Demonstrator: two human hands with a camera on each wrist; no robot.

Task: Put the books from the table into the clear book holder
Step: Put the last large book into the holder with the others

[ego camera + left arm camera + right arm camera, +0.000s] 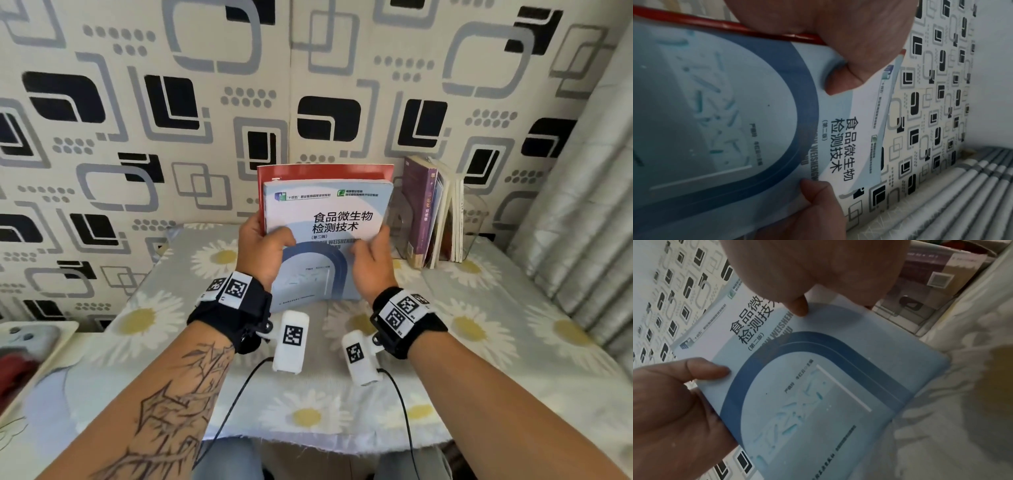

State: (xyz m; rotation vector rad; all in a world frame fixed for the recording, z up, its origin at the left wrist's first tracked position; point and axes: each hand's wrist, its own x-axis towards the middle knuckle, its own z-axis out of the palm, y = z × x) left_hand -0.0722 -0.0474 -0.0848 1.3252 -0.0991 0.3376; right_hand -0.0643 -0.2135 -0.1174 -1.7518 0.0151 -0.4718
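A light blue book [325, 209] with black Chinese title stands upright at the middle of the table, with a red book [308, 173] right behind it. My left hand [263, 246] grips their left edge, thumb across the blue cover [844, 81]. My right hand [371, 260] grips the right edge, thumb on the cover [799, 306]. The blue book [818, 386] fills both wrist views. The clear book holder [474, 222] stands at the back right, just right of my right hand, with a purple book [419, 209] and several others upright in it.
The table wears a daisy-print cloth [496, 325] and backs onto a patterned wall [171, 120]. A ribbed grey panel [582, 205] rises on the right. A tray [30, 359] with a red thing lies at the left edge. Two cables [239, 394] hang from my wrist cameras.
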